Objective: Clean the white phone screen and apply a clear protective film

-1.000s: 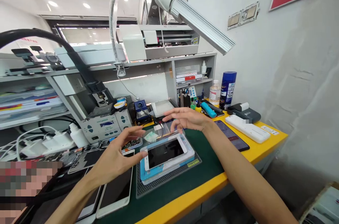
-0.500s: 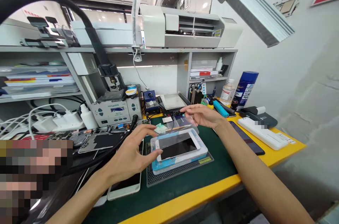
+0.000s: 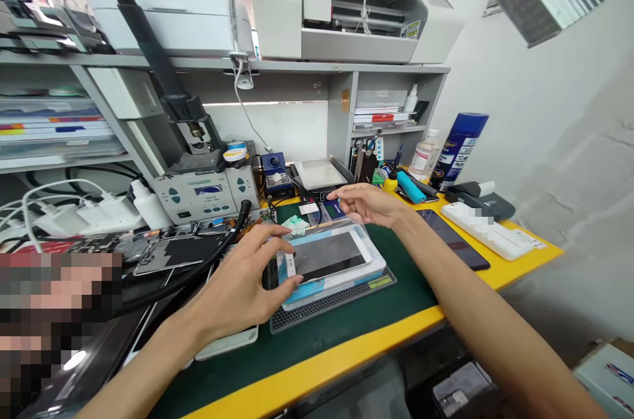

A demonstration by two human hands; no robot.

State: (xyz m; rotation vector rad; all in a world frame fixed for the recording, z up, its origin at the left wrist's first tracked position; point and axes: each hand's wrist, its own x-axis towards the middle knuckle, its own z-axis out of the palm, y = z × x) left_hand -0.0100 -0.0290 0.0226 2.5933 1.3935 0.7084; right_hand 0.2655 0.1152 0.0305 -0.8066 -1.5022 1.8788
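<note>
A white phone (image 3: 367,248) lies face up on a pale blue and white box (image 3: 377,267), its dark screen showing. Over the screen, tilted, is a clear screen protector (image 3: 341,231), its edges faint. My left hand (image 3: 247,273) is curved around the protector's left end, thumb at the near edge and fingertips at the far edge. At the far right end, my right hand (image 3: 374,203) pinches the clear sheet between thumb and fingers. Exact finger contact is hard to make out. A grey mesh mat (image 3: 302,316) shows under the box.
Another phone (image 3: 228,343) lies beneath my left forearm. A dark phone (image 3: 453,239) and a white device (image 3: 488,230) lie right. Behind stand a rework station (image 3: 208,197), a bottle (image 3: 424,154) and a blue spray can (image 3: 458,151). A black hose (image 3: 198,273) crosses the left side.
The head view has tilted down a little and shifted. My left fingertips are closer to the phone's left end. The right hand stays at the far right end with the clear sheet.
</note>
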